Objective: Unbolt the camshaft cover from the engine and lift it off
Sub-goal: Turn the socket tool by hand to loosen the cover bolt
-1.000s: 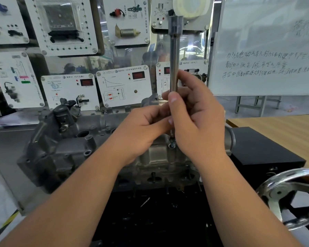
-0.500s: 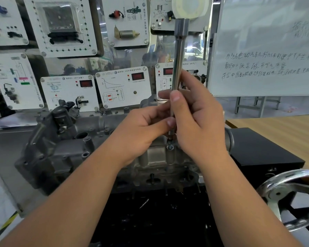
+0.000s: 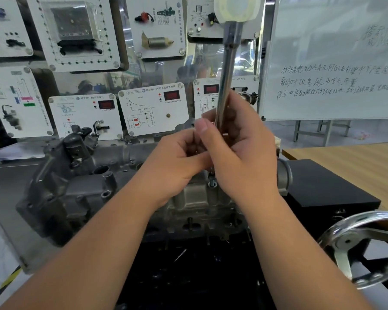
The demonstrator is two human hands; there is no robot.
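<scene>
While both hands pinch the driver shaft, the camshaft cover sits bolted below.
Left hand [image 3: 175,162] fingers and right hand [image 3: 240,153] fingers close on the long driver [image 3: 227,72] above the camshaft cover [image 3: 81,189]; handwheel [image 3: 356,240] right of them. Driver now tilts further right.

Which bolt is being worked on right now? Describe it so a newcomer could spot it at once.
Start at the grey camshaft cover on the engine, in front of the white instrument panels. Follow the long steel driver shaft, gripped by the left hand and right hand, down to its tip. The bolt sits right beneath, its head standing proud.
</scene>
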